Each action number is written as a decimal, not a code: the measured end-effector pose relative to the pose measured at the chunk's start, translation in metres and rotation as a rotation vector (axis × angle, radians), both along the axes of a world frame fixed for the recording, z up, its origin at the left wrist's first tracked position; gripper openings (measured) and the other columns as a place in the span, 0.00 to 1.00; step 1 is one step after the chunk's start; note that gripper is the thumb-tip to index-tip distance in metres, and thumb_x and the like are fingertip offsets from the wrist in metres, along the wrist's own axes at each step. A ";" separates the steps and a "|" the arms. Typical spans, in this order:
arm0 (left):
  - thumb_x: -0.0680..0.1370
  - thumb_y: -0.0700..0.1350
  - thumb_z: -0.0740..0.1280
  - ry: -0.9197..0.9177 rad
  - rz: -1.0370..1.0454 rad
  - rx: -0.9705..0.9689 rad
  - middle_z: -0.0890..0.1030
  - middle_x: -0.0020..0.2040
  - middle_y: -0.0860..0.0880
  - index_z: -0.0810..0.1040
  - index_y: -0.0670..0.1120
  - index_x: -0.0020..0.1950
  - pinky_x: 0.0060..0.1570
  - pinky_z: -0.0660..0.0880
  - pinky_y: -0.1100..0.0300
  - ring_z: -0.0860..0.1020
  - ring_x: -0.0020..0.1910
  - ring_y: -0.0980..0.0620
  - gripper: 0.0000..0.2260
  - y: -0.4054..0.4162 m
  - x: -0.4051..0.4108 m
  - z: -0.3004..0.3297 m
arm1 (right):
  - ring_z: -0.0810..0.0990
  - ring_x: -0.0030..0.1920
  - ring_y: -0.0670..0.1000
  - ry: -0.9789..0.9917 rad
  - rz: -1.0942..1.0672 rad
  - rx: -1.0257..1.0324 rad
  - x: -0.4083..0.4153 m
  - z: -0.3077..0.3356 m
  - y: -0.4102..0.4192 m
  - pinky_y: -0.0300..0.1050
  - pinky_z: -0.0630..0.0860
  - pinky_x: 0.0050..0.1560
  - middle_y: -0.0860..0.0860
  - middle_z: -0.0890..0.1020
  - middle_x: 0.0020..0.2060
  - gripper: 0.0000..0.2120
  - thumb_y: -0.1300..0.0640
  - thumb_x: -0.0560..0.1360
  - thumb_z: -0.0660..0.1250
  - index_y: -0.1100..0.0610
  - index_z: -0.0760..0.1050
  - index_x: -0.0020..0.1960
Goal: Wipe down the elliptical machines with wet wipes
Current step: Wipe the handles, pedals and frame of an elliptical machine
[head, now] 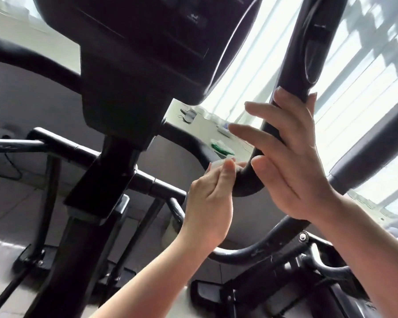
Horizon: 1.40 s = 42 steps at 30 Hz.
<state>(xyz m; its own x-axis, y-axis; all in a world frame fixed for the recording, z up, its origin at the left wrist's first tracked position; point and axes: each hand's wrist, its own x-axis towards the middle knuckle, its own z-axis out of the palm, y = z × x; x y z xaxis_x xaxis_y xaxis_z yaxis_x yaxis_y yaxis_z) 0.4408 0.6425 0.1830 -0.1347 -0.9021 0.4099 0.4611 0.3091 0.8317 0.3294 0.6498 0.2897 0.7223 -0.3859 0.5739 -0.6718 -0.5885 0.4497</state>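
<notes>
- We see the left hand [208, 198] just below the middle of the frame, its grip clamped on a small white wet wipe [218, 163]: the thumb and curled fingers pinch the wad, which shows only as a bit of white above the fingertips.
- The wipe is pressed against the lower bend of the black handlebar [292, 72], where the bar curves down and to the left.
- The right hand [290, 157] sits right of centre, higher up the same handlebar. Its thumb hooks over the far side of the bar near the top of the hand, and the palm lies against the bar; the fingers stretch out straight and spread toward the left, so we would call this grip apart, steadying rather than closed round the bar.
- Both forearms come in from the lower right and lower middle of the frame, bare.
- The handlebar rises from the two hands to the upper right, with a darker moulded section near the top edge.
- The console [147, 42] of the elliptical machine fills the upper middle, dark, on a thick black post [106, 180] running down toward the lower left.
- Black crossbars [62, 145] branch from the post to the left and right at mid height.
- Behind the hands, between console and handlebar, a pale counter [205, 127] carries a green-and-white packet [221, 146] and some small items too blurred to name.
- Bright vertical blinds [365, 65] fill the upper right.
- The machine's lower frame and a bolt [303, 236] show at lower right.
</notes>
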 end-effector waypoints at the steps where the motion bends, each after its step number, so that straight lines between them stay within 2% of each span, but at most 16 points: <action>1: 0.81 0.58 0.54 0.054 -0.048 0.020 0.84 0.56 0.58 0.84 0.57 0.53 0.65 0.70 0.55 0.78 0.60 0.60 0.19 0.004 0.006 0.001 | 0.59 0.74 0.56 0.007 -0.007 -0.006 0.000 0.000 0.001 0.72 0.49 0.72 0.55 0.70 0.66 0.17 0.53 0.84 0.52 0.56 0.72 0.66; 3: 0.81 0.59 0.55 0.170 -0.157 0.041 0.82 0.59 0.60 0.82 0.55 0.60 0.64 0.66 0.64 0.75 0.63 0.65 0.19 0.019 0.016 0.000 | 0.59 0.73 0.57 0.009 -0.018 0.003 0.000 0.000 0.002 0.74 0.51 0.70 0.54 0.69 0.67 0.17 0.52 0.84 0.52 0.56 0.72 0.66; 6: 0.79 0.62 0.52 0.289 -0.259 0.030 0.76 0.67 0.62 0.79 0.55 0.66 0.68 0.59 0.61 0.67 0.71 0.66 0.24 0.040 0.023 -0.011 | 0.58 0.73 0.57 0.003 -0.027 -0.001 0.000 -0.001 0.002 0.73 0.53 0.70 0.54 0.69 0.67 0.18 0.50 0.84 0.51 0.55 0.71 0.66; 10: 0.83 0.55 0.45 0.285 0.168 -0.009 0.69 0.74 0.59 0.68 0.46 0.75 0.74 0.57 0.64 0.60 0.75 0.64 0.26 0.007 0.013 -0.031 | 0.55 0.76 0.50 0.007 -0.017 0.003 -0.001 0.000 0.000 0.75 0.56 0.67 0.54 0.69 0.66 0.18 0.50 0.83 0.50 0.55 0.70 0.66; 12: 0.85 0.51 0.46 0.238 0.322 -0.005 0.69 0.73 0.60 0.66 0.43 0.75 0.74 0.60 0.60 0.62 0.74 0.64 0.23 -0.013 -0.003 -0.036 | 0.54 0.75 0.49 0.022 -0.014 0.002 -0.002 0.002 -0.002 0.75 0.55 0.68 0.54 0.69 0.66 0.18 0.50 0.83 0.51 0.55 0.70 0.66; 15: 0.84 0.54 0.49 0.200 0.286 -0.040 0.70 0.73 0.57 0.68 0.49 0.72 0.75 0.61 0.52 0.64 0.75 0.58 0.21 -0.002 -0.032 -0.031 | 0.53 0.76 0.47 0.017 -0.014 -0.003 -0.003 0.002 -0.002 0.77 0.55 0.65 0.54 0.69 0.66 0.18 0.50 0.83 0.50 0.55 0.70 0.67; 21: 0.80 0.62 0.52 0.342 0.167 0.045 0.74 0.68 0.65 0.74 0.55 0.67 0.73 0.62 0.62 0.66 0.73 0.62 0.22 0.027 -0.034 -0.019 | 0.51 0.76 0.45 -0.009 0.021 0.050 -0.002 0.002 -0.003 0.53 0.50 0.75 0.56 0.67 0.67 0.21 0.48 0.84 0.47 0.59 0.68 0.68; 24: 0.76 0.70 0.52 0.327 0.117 0.022 0.73 0.68 0.68 0.73 0.55 0.69 0.69 0.61 0.73 0.64 0.72 0.68 0.29 0.047 -0.024 -0.008 | 0.50 0.76 0.46 -0.040 0.002 0.104 0.001 0.001 -0.002 0.53 0.48 0.76 0.56 0.66 0.69 0.23 0.47 0.84 0.46 0.60 0.64 0.71; 27: 0.78 0.67 0.50 0.297 0.116 0.012 0.73 0.65 0.72 0.73 0.55 0.70 0.63 0.61 0.79 0.66 0.67 0.74 0.28 0.055 -0.013 0.003 | 0.49 0.77 0.47 -0.117 -0.005 0.207 0.003 0.000 0.005 0.55 0.47 0.77 0.52 0.65 0.72 0.27 0.44 0.84 0.43 0.60 0.58 0.75; 29: 0.81 0.63 0.50 0.281 0.160 -0.055 0.77 0.59 0.71 0.72 0.57 0.69 0.62 0.65 0.76 0.70 0.63 0.74 0.23 0.059 -0.008 0.016 | 0.51 0.78 0.49 -0.224 0.016 0.360 0.006 0.004 0.013 0.59 0.47 0.77 0.44 0.65 0.74 0.31 0.39 0.82 0.41 0.57 0.53 0.77; 31: 0.83 0.58 0.48 0.255 0.273 -0.203 0.76 0.64 0.66 0.71 0.51 0.72 0.65 0.66 0.72 0.70 0.67 0.68 0.23 0.063 -0.008 0.030 | 0.56 0.78 0.50 -0.353 0.115 0.544 0.009 0.011 0.021 0.59 0.48 0.77 0.39 0.64 0.73 0.32 0.36 0.81 0.42 0.54 0.49 0.78; 33: 0.84 0.53 0.46 0.125 0.400 -0.392 0.70 0.73 0.56 0.67 0.43 0.75 0.72 0.62 0.65 0.64 0.75 0.60 0.24 0.057 -0.016 0.035 | 0.58 0.77 0.45 -0.487 0.224 0.639 0.008 0.017 0.028 0.45 0.49 0.77 0.44 0.67 0.72 0.33 0.39 0.80 0.43 0.57 0.47 0.78; 34: 0.85 0.52 0.45 0.000 0.489 -0.489 0.67 0.75 0.51 0.66 0.41 0.75 0.74 0.60 0.61 0.62 0.77 0.56 0.25 0.048 -0.021 0.031 | 0.58 0.76 0.45 -0.552 0.255 0.657 0.007 0.020 0.031 0.41 0.50 0.76 0.46 0.69 0.72 0.33 0.39 0.80 0.43 0.57 0.47 0.78; 37: 0.86 0.50 0.46 -0.282 0.717 -0.766 0.61 0.77 0.48 0.63 0.40 0.75 0.76 0.59 0.56 0.59 0.78 0.50 0.22 0.016 -0.027 0.004 | 0.61 0.76 0.49 -0.683 0.307 0.632 -0.002 0.022 0.036 0.45 0.51 0.75 0.48 0.72 0.71 0.32 0.34 0.78 0.46 0.50 0.52 0.77; 40: 0.86 0.48 0.49 -0.321 0.760 -0.862 0.63 0.75 0.50 0.63 0.37 0.73 0.76 0.59 0.56 0.61 0.77 0.50 0.20 0.004 -0.021 -0.009 | 0.63 0.75 0.49 -0.698 0.345 0.570 -0.020 0.021 0.043 0.49 0.53 0.75 0.47 0.73 0.70 0.28 0.35 0.79 0.48 0.46 0.55 0.75; 42: 0.86 0.48 0.49 -0.349 0.773 -0.850 0.65 0.75 0.47 0.65 0.35 0.72 0.76 0.59 0.56 0.62 0.77 0.50 0.21 0.008 -0.018 -0.012 | 0.66 0.74 0.48 -0.664 0.321 0.559 -0.034 0.019 0.049 0.44 0.58 0.73 0.46 0.72 0.70 0.26 0.36 0.80 0.51 0.44 0.57 0.75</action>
